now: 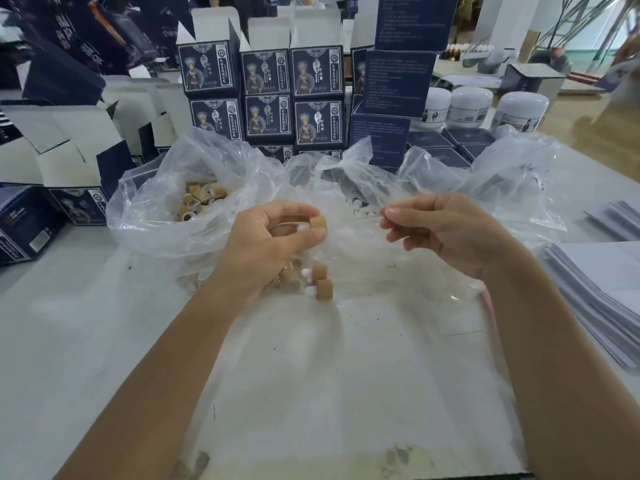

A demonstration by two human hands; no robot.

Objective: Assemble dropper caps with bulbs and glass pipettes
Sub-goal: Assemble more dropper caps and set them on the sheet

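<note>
Above the white plastic-covered table, both bare forearms reach forward from the lower edge of the view, hands raised and well apart. The left hand is turned palm-inward with its fingers curled; thumb and forefinger pinch a tan cylindrical dropper cap with a white rubber bulb at the fingertips, the bulb end pointing back toward the palm. The right hand is held level with it, fingers curled, thumb and forefinger pressed together on a thin clear glass pipette; the pipette is faint against the plastic and its full length cannot be traced. Just below the left hand, two more tan caps with white bulbs lie on their sides on the table, touching each other. Beyond the left hand, an open clear plastic bag of loose tan caps sits on the table. Beyond the right hand lies a second crumpled clear plastic bag. Behind both bags stand stacked dark blue printed cartons.
</note>
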